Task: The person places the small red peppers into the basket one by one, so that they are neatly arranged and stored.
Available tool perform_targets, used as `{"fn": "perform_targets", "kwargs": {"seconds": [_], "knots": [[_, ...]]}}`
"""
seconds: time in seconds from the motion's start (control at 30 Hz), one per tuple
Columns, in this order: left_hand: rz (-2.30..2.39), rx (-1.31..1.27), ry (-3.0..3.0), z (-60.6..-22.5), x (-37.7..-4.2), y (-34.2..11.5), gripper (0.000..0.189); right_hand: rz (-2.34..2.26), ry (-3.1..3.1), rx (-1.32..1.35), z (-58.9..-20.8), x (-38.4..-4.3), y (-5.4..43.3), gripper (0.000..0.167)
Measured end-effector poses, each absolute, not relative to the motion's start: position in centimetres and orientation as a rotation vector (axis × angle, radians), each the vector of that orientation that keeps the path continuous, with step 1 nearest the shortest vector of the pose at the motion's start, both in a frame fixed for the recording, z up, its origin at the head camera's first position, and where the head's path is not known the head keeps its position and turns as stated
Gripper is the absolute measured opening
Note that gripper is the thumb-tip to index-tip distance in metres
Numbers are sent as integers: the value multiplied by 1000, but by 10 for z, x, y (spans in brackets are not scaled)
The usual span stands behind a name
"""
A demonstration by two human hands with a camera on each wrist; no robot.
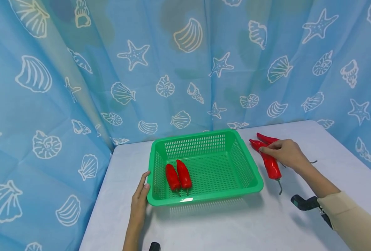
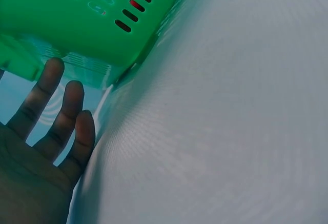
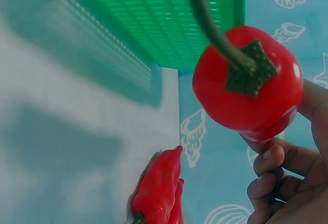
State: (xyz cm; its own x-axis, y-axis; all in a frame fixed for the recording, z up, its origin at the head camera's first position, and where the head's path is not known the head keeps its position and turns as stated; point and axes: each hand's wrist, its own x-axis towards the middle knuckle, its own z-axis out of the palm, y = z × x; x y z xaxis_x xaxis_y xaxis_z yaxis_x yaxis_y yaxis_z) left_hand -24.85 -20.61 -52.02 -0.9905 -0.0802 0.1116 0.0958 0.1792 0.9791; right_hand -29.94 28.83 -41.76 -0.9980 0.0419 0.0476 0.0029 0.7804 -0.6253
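Note:
My right hand (image 1: 284, 152) pinches a red chili pepper (image 1: 271, 167) between thumb and fingers, to the right of the green basket (image 1: 204, 200). In the right wrist view this pepper, its green stem toward the camera, is held up off the table. Beneath it lie two more red peppers (image 3: 158, 188), partly hidden by the hand in the head view. My left hand (image 1: 139, 200) is at the basket's left side, its fingers fairly straight and touching near the rim. Inside the basket, two red peppers (image 1: 183, 174) lie side by side at the left.
A white cloth (image 1: 210, 230) covers the table. Behind and to the sides hangs a blue curtain (image 1: 148, 104) with white shell and starfish prints. A black device (image 1: 304, 202) is strapped at the right wrist, and another dark one (image 1: 154, 246) shows by the left.

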Motion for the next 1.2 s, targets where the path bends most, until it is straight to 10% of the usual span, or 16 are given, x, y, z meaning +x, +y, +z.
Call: {"fn": "perform_targets", "kwargs": {"seconds": [1.2], "knots": [[-1923,-11,-2308,-520,-248,-206,44,1162,-2919,-38,-398,-303,259,53]]}}
